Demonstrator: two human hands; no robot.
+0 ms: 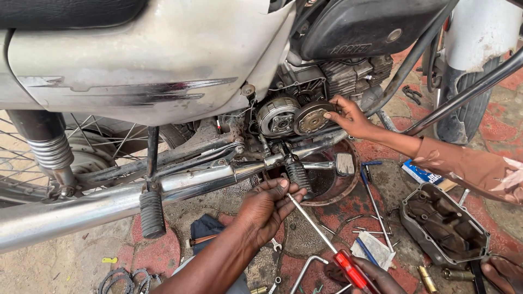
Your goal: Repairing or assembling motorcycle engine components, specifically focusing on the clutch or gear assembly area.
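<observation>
Left hand (267, 204) fingers pinching screwdriver (327, 242) shaft; right hand (373, 277) gripping its red handle. Tip hiding behind fingers. Pan (348, 188) sitting under engine, contents unclear.

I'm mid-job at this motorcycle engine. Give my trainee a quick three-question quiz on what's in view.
1. True or false: the engine cover is bolted onto the motorcycle.
2. What colour is the handle of the screwdriver held in the right hand? A blue, B red, C yellow.
3. Fill in: the left hand pinches the screwdriver's metal ____.

Key: 1 false, as it lies on the ground to the right, inner side up. 2 B. 3 shaft.
</observation>
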